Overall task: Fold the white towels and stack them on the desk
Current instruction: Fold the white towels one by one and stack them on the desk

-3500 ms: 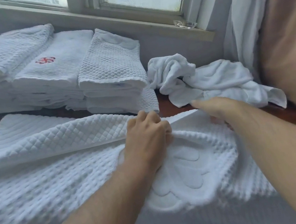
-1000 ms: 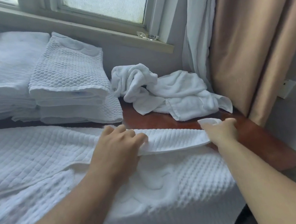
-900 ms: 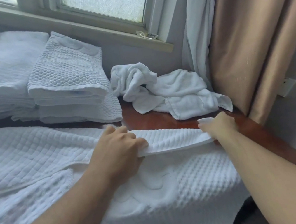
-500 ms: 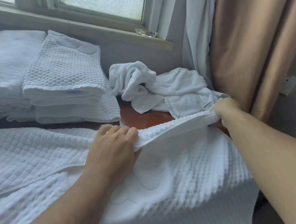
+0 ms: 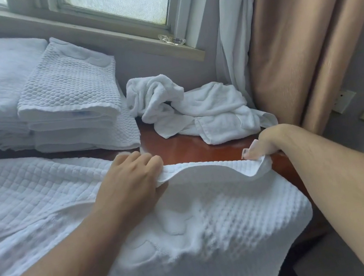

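Towel (image 5: 216,223) lies spread on desk (image 5: 192,151), its near part hanging off the front. Left hand (image 5: 133,181) has fingers curled round the far hem mid-edge, right hand (image 5: 266,143) pinches the hem's right corner, and the hem is raised between them. Folded stack (image 5: 69,96) sits far left, crumpled towel (image 5: 207,110) behind the hands, beside curtain (image 5: 229,54).

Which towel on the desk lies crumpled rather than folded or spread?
The terry towel at the back right by the curtain: bunched in a heap, whereas the stacked towels are folded and the waffle towel lies spread.
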Motion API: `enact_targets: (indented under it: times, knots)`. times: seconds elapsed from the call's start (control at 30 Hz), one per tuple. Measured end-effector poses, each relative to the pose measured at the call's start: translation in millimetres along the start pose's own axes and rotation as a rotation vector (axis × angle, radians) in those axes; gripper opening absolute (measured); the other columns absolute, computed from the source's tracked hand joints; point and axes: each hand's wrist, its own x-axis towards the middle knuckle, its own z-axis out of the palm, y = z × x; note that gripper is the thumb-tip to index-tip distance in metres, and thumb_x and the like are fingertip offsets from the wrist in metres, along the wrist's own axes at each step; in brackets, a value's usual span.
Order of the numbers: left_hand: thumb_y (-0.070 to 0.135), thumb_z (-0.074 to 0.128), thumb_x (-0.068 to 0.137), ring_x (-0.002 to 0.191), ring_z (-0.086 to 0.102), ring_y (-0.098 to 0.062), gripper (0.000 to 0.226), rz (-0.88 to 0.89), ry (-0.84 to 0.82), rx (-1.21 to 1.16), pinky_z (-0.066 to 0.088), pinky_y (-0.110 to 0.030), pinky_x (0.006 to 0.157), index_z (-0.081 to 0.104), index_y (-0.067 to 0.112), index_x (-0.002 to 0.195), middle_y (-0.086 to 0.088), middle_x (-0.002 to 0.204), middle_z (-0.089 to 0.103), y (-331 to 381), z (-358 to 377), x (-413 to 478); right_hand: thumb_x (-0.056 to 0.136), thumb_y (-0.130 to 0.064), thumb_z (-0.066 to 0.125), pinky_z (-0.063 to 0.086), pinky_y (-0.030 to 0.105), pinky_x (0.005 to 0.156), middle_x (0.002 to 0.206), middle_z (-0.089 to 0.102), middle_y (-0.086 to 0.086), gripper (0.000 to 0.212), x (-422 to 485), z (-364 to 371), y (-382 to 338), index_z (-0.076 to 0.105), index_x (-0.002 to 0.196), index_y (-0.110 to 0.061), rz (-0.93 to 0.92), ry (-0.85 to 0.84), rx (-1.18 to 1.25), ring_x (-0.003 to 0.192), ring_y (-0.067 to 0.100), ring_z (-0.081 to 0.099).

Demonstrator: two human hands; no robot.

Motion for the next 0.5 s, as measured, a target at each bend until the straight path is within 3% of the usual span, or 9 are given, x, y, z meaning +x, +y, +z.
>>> enact_targets:
  times: [0.07,0.1,0.17,0.23,0.3,0.37,0.43,0.5]
  knots:
    - [0.041,0.056,0.083,0.074,0.058,-0.029,0.025,0.007,-0.005,0.001,0.046,-0.042,0.075,0.054,0.016,0.078,0.001,0.073,0.055,0.1,-0.4,0.2,0.107,-0.033,0.038,0.04,0.021,0.074,0.092,0.051,-0.006,0.017,6.0,3.6,4.0,0.05,0.114,-0.023,0.005,-0.041,0.052,0.078,0.012,0.053]
    - [0.041,0.056,0.083,0.074,0.058,-0.029,0.026,0.011,-0.01,0.003,0.046,-0.042,0.075,0.055,0.016,0.078,0.001,0.073,0.055,0.2,-0.9,0.3,0.106,-0.029,0.043,0.045,0.021,0.065,0.084,0.055,-0.002,0.018,10.4,3.3,7.2,0.056,0.115,-0.02,0.013,-0.059,0.136,0.069,0.016,0.057]
    - [0.04,0.057,0.082,0.074,0.058,-0.029,0.025,0.019,-0.009,0.012,0.046,-0.042,0.075,0.055,0.016,0.077,0.001,0.072,0.055,0.8,-1.1,0.3,0.102,-0.029,0.051,0.04,0.019,0.044,0.052,0.051,0.002,0.02,20.1,1.2,18.9,0.062,0.104,-0.012,0.051,-0.041,0.374,0.039,0.019,0.052]
    - [0.036,0.066,0.08,0.072,0.058,-0.029,0.023,0.025,0.016,0.022,0.047,-0.042,0.074,0.055,0.016,0.077,0.001,0.071,0.054,1.0,-0.6,-0.1,0.099,-0.032,0.05,0.035,0.018,0.044,0.042,0.046,-0.001,0.02,24.1,0.8,32.0,0.063,0.096,-0.016,0.16,0.018,0.641,0.033,0.017,0.051]
    - [0.034,0.072,0.08,0.071,0.057,-0.029,0.026,0.032,0.05,0.026,0.047,-0.042,0.073,0.055,0.015,0.076,0.0,0.071,0.053,1.1,0.2,-0.2,0.098,-0.029,0.043,0.035,0.017,0.042,0.044,0.051,-0.004,0.024,25.2,0.2,40.6,0.065,0.092,-0.021,0.211,0.07,0.888,0.034,0.015,0.056]
    - [0.042,0.057,0.085,0.069,0.056,-0.029,0.029,0.042,0.077,0.047,0.047,-0.042,0.073,0.055,0.015,0.075,0.0,0.07,0.052,1.0,0.0,0.1,0.097,-0.024,0.037,0.039,0.019,0.036,0.049,0.063,0.001,0.03,26.3,-2.7,46.6,0.066,0.098,-0.018,0.23,0.089,1.107,0.038,0.02,0.063]
    - [0.046,0.043,0.086,0.069,0.055,-0.03,0.036,0.04,0.083,0.066,0.047,-0.042,0.072,0.055,0.014,0.074,-0.001,0.07,0.051,2.1,-1.0,0.5,0.096,-0.017,0.034,0.048,0.027,0.037,0.066,0.073,0.012,0.036,28.6,-4.7,51.1,0.068,0.106,-0.009,0.231,0.1,1.263,0.05,0.027,0.071]
    - [0.044,0.041,0.086,0.068,0.055,-0.031,0.035,0.031,0.104,0.082,0.046,-0.043,0.072,0.055,0.014,0.074,-0.002,0.07,0.05,3.9,-2.0,1.4,0.097,-0.012,0.032,0.057,0.04,0.045,0.084,0.076,0.019,0.04,28.7,-5.3,52.0,0.068,0.112,-0.002,0.228,0.115,1.4,0.064,0.035,0.075]
